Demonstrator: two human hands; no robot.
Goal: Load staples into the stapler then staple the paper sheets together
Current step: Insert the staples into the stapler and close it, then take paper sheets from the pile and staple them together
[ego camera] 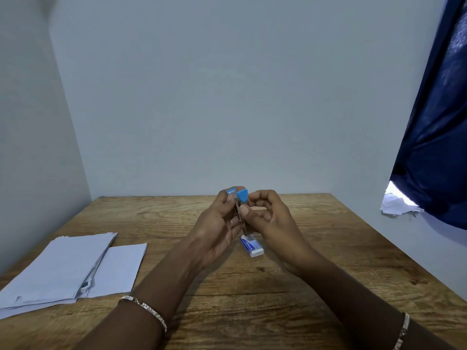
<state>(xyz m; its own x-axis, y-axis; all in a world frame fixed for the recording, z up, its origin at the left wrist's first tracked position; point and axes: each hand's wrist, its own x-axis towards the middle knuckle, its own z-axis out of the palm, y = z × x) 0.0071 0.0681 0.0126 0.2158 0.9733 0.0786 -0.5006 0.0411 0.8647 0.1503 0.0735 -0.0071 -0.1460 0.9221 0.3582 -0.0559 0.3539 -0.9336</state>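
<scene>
A small blue stapler with a metal magazine is held upright above the middle of the wooden table. My left hand grips it from the left. My right hand pinches it from the right, thumb on the metal part below the blue cap. Whether a staple strip is between the fingers I cannot tell. A small white and blue staple box lies on the table just under my hands. A stack of white paper sheets lies at the left of the table.
The table stands in a corner of grey walls. A dark blue curtain hangs at the right, with crumpled white papers below it, beyond the table's right edge.
</scene>
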